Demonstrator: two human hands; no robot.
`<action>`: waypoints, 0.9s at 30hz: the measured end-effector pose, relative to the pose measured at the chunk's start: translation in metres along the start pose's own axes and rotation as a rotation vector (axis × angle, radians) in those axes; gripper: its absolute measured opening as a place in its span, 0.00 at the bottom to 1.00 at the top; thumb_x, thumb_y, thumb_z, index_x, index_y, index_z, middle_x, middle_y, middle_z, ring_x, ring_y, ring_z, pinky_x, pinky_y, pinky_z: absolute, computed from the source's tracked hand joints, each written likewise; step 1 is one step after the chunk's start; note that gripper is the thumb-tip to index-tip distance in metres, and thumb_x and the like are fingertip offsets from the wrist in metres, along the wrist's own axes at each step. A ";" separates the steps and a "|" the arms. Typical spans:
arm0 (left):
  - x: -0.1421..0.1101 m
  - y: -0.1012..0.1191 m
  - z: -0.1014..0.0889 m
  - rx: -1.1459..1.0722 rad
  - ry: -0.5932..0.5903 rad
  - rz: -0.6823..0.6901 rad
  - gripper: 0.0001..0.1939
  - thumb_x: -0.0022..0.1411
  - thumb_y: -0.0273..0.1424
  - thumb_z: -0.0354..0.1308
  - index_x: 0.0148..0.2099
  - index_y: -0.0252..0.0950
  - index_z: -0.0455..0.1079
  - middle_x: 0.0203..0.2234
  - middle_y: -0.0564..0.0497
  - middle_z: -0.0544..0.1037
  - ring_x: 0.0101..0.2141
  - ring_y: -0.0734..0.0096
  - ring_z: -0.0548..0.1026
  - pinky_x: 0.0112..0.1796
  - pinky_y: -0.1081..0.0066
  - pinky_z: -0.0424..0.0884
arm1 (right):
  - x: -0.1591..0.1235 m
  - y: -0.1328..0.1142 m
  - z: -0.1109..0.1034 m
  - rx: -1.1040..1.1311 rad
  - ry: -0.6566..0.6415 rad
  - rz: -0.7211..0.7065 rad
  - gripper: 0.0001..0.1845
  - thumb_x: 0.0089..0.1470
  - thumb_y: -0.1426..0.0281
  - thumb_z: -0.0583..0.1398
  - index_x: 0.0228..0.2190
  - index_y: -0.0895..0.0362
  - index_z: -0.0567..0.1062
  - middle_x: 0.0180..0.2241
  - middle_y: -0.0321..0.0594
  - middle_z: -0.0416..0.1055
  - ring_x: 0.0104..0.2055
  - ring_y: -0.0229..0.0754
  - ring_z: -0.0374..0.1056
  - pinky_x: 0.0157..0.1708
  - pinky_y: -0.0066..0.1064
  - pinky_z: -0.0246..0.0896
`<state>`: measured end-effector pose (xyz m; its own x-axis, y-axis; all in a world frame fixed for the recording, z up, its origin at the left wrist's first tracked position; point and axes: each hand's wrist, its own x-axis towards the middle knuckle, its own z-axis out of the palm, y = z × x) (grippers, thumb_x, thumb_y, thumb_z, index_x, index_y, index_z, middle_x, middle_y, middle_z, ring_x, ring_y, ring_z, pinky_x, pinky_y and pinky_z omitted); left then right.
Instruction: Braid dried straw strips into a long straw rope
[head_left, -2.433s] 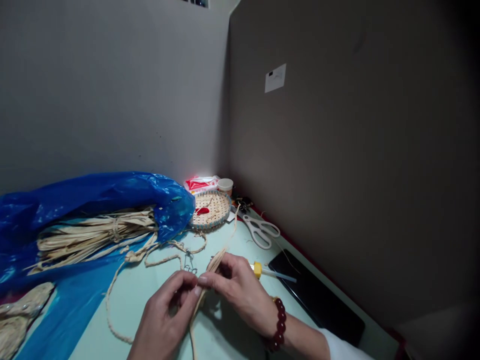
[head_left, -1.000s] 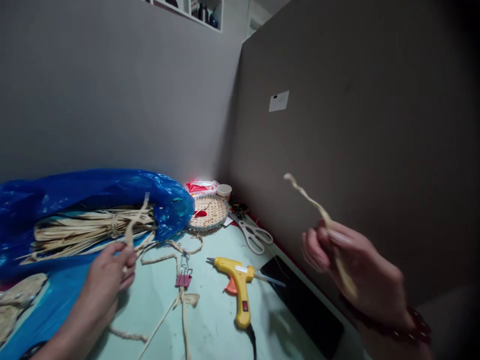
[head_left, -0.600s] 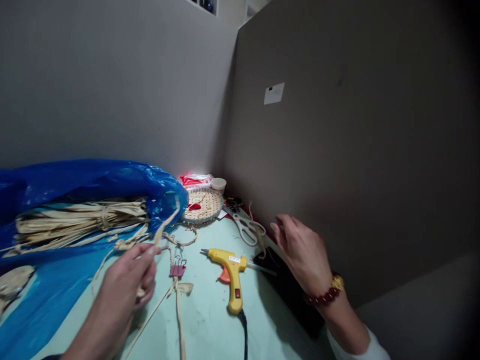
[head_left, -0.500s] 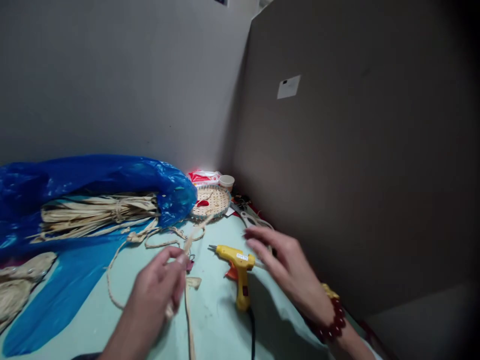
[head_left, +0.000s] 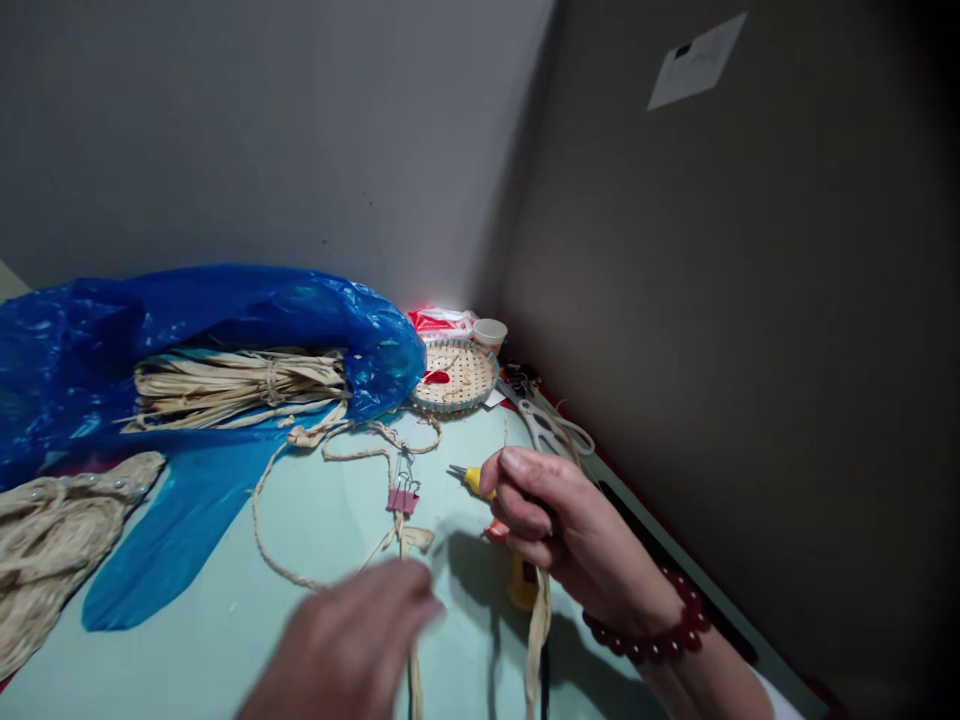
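Note:
My right hand is closed in a pinch around a pale dried fibre strip, whose flat end hangs below the palm. Behind that hand, partly covered, lies a yellow glue gun with its nozzle pointing left. Low in the view, my left hand is smeared by motion, so its fingers are unclear. It hovers over a thin braided cord and the loose strips. A pink binder clip grips the braid just beyond my left hand, with short strip ends sticking out below it.
A blue plastic bag holds a tied bundle of dried strips at the back left. Woven fibre pieces lie at the left. Near the corner are a round woven tray, a paper cup and scissors. Walls rise behind and right.
The strip pinched in my left hand earlier is no longer seen there; my right hand, earlier open, now pinches a strip in front of the glue gun. My left hand has moved down and right.

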<state>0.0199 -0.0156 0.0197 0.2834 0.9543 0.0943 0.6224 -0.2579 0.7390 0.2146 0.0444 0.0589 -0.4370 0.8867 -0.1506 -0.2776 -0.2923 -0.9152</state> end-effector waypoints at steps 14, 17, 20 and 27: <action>0.041 -0.039 -0.009 0.371 -0.141 -0.232 0.13 0.66 0.35 0.43 0.45 0.39 0.66 0.40 0.45 0.75 0.40 0.56 0.73 0.43 0.58 0.65 | 0.021 0.053 0.022 -1.531 -0.012 -0.099 0.08 0.59 0.73 0.51 0.36 0.59 0.70 0.36 0.46 0.69 0.31 0.45 0.66 0.30 0.36 0.53; 0.040 -0.040 -0.010 0.342 -0.121 -0.234 0.12 0.66 0.36 0.44 0.44 0.40 0.65 0.40 0.47 0.75 0.40 0.58 0.73 0.42 0.60 0.64 | 0.024 0.058 0.024 -1.550 -0.045 -0.117 0.07 0.58 0.74 0.51 0.36 0.59 0.69 0.35 0.44 0.69 0.30 0.45 0.66 0.28 0.36 0.53; 0.040 -0.038 -0.011 0.301 -0.130 -0.251 0.12 0.66 0.36 0.43 0.38 0.40 0.66 0.33 0.50 0.74 0.35 0.61 0.72 0.38 0.62 0.64 | 0.024 0.056 0.022 -1.413 0.021 -0.109 0.06 0.58 0.74 0.52 0.33 0.58 0.69 0.33 0.41 0.70 0.32 0.43 0.67 0.31 0.34 0.55; 0.042 -0.036 -0.013 -0.345 -0.151 -0.483 0.10 0.64 0.39 0.51 0.34 0.39 0.64 0.24 0.57 0.67 0.25 0.74 0.64 0.27 0.74 0.61 | 0.021 0.048 0.018 -1.179 0.104 -0.034 0.06 0.56 0.73 0.55 0.28 0.56 0.69 0.27 0.35 0.69 0.30 0.38 0.63 0.31 0.30 0.54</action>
<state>0.0002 0.0359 0.0060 0.1440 0.9130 -0.3817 0.4412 0.2860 0.8506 0.1762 0.0428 0.0189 -0.3579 0.9284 -0.0996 0.6965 0.1944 -0.6908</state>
